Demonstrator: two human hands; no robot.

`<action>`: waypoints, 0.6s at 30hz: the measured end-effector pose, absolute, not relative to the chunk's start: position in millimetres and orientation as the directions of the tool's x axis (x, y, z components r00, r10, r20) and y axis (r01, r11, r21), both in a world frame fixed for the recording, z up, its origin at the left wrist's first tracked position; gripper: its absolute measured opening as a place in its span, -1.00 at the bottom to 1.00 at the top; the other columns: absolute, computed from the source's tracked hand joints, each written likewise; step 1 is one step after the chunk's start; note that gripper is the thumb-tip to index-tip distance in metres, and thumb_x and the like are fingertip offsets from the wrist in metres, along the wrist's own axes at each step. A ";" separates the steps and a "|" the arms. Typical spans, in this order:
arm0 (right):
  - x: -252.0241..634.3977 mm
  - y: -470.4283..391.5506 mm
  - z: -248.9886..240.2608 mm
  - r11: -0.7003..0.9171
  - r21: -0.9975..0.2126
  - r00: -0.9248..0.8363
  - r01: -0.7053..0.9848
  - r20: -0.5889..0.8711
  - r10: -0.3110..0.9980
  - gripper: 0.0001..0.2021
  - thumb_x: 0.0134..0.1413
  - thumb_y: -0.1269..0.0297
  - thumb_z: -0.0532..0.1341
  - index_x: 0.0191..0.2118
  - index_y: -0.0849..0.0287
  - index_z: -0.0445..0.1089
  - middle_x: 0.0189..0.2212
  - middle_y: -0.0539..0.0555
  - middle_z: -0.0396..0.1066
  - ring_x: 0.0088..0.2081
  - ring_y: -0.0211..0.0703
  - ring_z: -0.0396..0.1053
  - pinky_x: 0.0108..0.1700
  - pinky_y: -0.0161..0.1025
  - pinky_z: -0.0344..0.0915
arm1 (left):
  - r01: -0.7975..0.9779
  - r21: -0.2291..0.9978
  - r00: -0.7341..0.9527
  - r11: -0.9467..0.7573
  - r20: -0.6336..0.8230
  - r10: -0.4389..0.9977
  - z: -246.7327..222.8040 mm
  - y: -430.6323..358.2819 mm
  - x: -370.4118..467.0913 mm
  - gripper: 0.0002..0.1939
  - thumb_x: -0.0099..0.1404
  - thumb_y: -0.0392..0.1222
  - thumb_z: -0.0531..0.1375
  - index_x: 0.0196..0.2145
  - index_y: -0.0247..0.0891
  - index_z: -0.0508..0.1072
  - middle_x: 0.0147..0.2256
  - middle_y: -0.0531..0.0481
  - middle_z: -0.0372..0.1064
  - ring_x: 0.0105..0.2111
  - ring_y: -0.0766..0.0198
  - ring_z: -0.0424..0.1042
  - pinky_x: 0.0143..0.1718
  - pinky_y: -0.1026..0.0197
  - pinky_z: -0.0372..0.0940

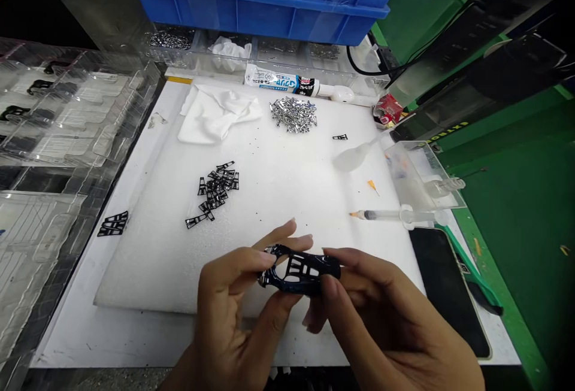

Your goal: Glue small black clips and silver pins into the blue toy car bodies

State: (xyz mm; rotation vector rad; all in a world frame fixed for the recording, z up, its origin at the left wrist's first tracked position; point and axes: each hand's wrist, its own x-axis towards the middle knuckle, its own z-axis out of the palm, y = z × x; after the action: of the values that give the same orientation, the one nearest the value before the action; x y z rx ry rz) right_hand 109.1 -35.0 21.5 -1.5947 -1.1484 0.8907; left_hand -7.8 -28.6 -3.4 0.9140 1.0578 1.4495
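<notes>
Between my two hands, above the front edge of the white foam sheet (287, 193), is a glossy dark plastic shell (300, 283) with slotted openings and a ring-like left end. My left hand (242, 301) pinches the ring end, thumb below and index finger above. My right hand (381, 313) grips the opposite end between thumb and fingers. Beyond them a pile of small black slotted frames (218, 184) lies on the foam. One more such frame (340, 137) sits at the far right. A heap of shiny metal pieces (294, 114) is at the back.
A syringe (395, 215), an orange needle tip (372, 185) and a phone (449, 289) lie to the right. At the back are a folded white cloth (218, 112), a glue tube (283, 81) and a blue bin (260, 2). Clear trays (67, 109) stand at left.
</notes>
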 end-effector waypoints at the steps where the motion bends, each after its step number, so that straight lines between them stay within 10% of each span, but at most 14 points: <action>1: 113.4 -35.0 19.5 -0.078 -0.937 0.290 0.341 0.026 0.957 -0.82 0.26 0.30 0.32 -0.03 0.03 0.48 -0.39 -0.04 0.54 -0.49 -0.28 0.51 -0.38 -0.45 0.53 | -0.268 0.963 -0.163 -0.040 -0.004 0.987 -3.6 -29.1 -7.2 -0.44 0.27 -0.60 0.29 0.05 0.02 0.38 0.00 0.07 0.63 0.12 0.06 0.53 0.17 0.02 0.39; 8: 135.8 -36.3 -1.4 0.178 -0.698 0.034 0.693 0.278 0.960 -0.73 0.30 0.33 0.29 0.08 0.06 0.40 -0.24 -0.05 0.57 -0.35 -0.33 0.58 -0.20 -0.51 0.55 | 0.032 0.995 -0.063 -0.090 0.092 0.994 -17.4 -21.2 -19.8 -0.66 0.27 -0.45 0.31 -0.05 -0.14 0.55 -0.37 0.10 0.59 -0.49 0.32 0.57 -0.45 0.36 0.49; 14: 152.9 -36.6 -9.1 0.448 -0.517 -0.220 0.729 0.443 0.869 -0.71 0.26 0.46 0.29 0.07 0.19 0.40 -0.08 0.09 0.55 -0.09 -0.21 0.57 0.06 -0.40 0.52 | 0.305 0.858 0.027 -0.414 0.426 0.904 -24.0 -22.0 -26.1 -0.60 0.17 -0.57 0.25 -0.13 -0.14 0.46 -0.29 0.07 0.62 -0.42 0.29 0.62 -0.37 0.33 0.56; 18: 177.6 -49.8 -1.8 0.558 -0.445 -0.393 0.700 0.413 0.822 -0.64 0.21 0.55 0.25 0.11 0.24 0.44 0.12 0.14 0.46 0.16 -0.08 0.43 0.13 -0.34 0.50 | 0.409 0.857 -0.038 -0.313 0.359 0.933 -9.3 -35.4 -19.4 -0.74 0.24 -0.39 0.19 -0.16 -0.09 0.49 -0.39 0.13 0.61 -0.43 0.31 0.61 -0.35 0.36 0.54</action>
State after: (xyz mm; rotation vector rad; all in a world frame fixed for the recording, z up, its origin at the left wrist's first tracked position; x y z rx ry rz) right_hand 177.6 -49.8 -1.8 -1.2162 -2.1949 0.2643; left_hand -19.4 -35.4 -9.3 1.7332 1.4140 1.3384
